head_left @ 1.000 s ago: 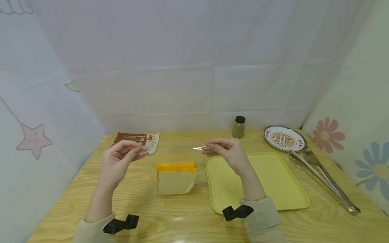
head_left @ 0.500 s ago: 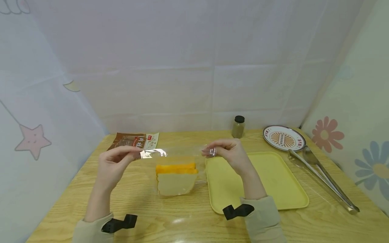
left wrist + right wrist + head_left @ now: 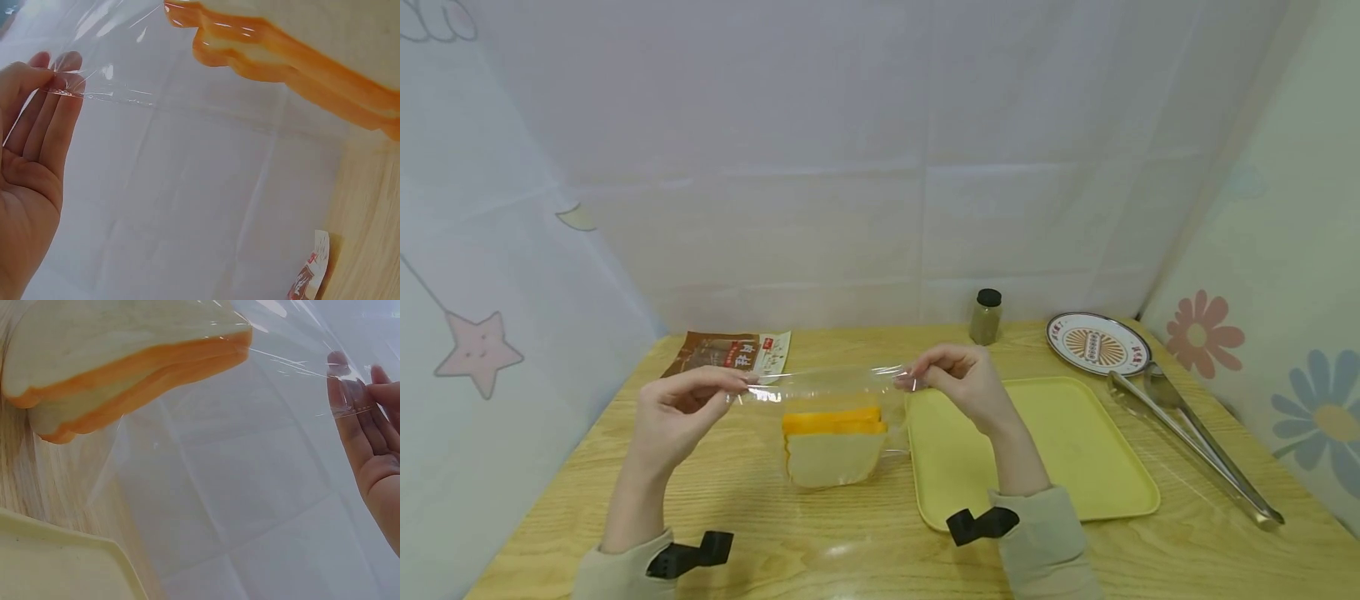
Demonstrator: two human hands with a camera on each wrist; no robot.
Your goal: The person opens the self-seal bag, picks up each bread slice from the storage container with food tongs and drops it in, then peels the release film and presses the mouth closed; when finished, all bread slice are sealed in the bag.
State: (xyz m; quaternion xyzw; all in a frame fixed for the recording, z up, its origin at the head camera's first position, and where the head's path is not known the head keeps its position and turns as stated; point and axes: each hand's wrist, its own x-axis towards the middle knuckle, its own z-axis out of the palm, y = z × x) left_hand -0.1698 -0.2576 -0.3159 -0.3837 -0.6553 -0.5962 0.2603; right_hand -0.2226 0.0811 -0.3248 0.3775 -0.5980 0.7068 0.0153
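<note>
In the head view, bread slices (image 3: pixel 835 458) with orange crusts lie inside a clear plastic bag (image 3: pixel 827 382) at the middle of the table. My left hand (image 3: pixel 673 425) pinches the bag's upper left corner between thumb and fingers. At the opposite corner, my right hand (image 3: pixel 966 387) pinches the film the same way. The bag's top edge is stretched between them. Both wrist views show the film at the fingertips, with the bread slices (image 3: pixel 275 53) seen through it. In the right wrist view the slices (image 3: pixel 150 369) stand face to face.
A yellow tray (image 3: pixel 1037 450) sits right of the bag, near my right forearm. Metal tongs (image 3: pixel 1195 446) and a patterned plate (image 3: pixel 1099 343) are farther right. Behind stands a black-capped jar (image 3: pixel 987 317). A brown and white packet (image 3: pixel 722 352) lies at the back left.
My left hand has shifted slightly left and down. The bag's top edge, barely visible before, is now spread wide and shiny between both hands. My right hand has hardly moved.
</note>
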